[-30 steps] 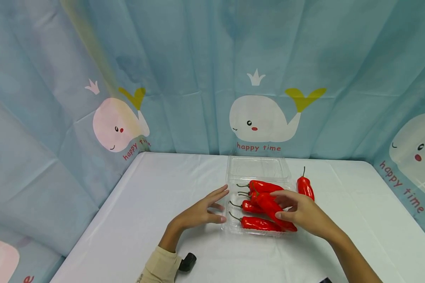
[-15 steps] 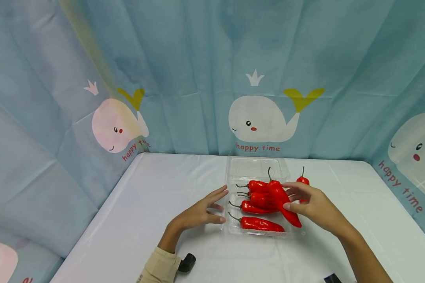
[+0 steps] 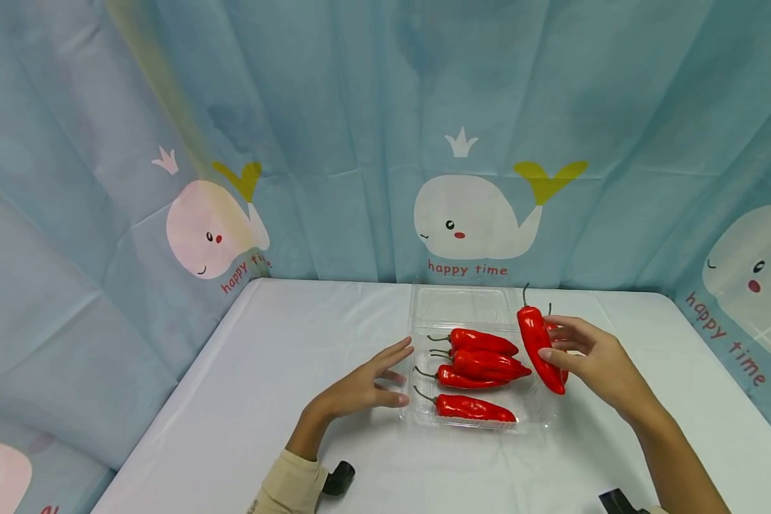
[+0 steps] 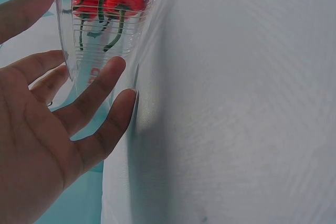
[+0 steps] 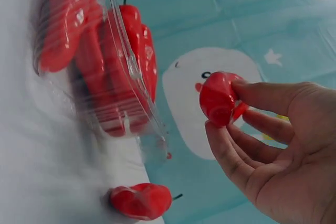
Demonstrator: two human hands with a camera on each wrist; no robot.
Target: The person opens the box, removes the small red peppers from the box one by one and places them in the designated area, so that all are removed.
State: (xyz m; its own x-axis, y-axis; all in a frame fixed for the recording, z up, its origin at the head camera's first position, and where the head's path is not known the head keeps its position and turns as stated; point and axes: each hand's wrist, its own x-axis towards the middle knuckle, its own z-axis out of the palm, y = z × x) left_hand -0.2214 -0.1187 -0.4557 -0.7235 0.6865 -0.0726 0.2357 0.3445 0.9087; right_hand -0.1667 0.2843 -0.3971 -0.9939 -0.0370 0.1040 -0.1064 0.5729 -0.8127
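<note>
My right hand (image 3: 594, 360) pinches a long red pepper (image 3: 535, 350) between thumb and fingers, its green stem pointing up. It hangs just past the right side of a clear plastic box (image 3: 535, 410). In the right wrist view the held pepper (image 5: 218, 98) is seen from its tip end, above the table. Several red peppers (image 3: 482, 363) lie in the box, stems to the left. My left hand (image 3: 360, 385) is at the box's left side with fingers spread; in the left wrist view the fingertips are right at the clear wall (image 4: 67, 35).
The box's clear lid (image 3: 465, 305) lies folded back behind it. Another red pepper (image 5: 140, 201) rests on the white-covered table (image 3: 283, 343), right of the box; the held one partly hides it in the head view. A blue curtain (image 3: 334, 143) with whale prints stands behind.
My right hand has lifted the top pepper off the pile and carried it right, past the box's side, turning its stem upward. My left hand has stayed in place.
</note>
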